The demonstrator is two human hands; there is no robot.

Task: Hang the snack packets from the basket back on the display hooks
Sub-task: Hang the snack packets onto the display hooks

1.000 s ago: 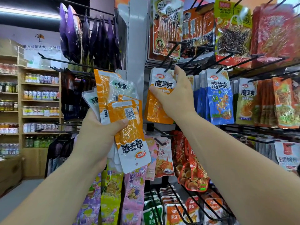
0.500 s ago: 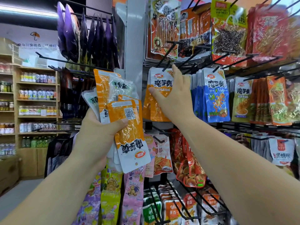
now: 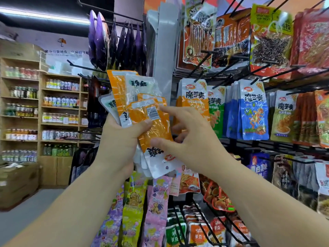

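a fanned bundle of snack packets (image 3: 135, 97) sits at the centre of the frame, clasped in the left hand (image 3: 117, 145) with the thumb across the front. the front orange packet (image 3: 156, 129) is upside down, its white hole end lowest. the right hand (image 3: 194, 139) pinches it, thumb on its face, forefinger at its upper right edge. right of centre, black display hooks (image 3: 229, 66) carry hanging packets (image 3: 252, 113). wooden shelves (image 3: 60, 102) of bottles fill the left.

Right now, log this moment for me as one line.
left hand grips packet stack | right hand pinches front orange packet | hung orange packets on display hook
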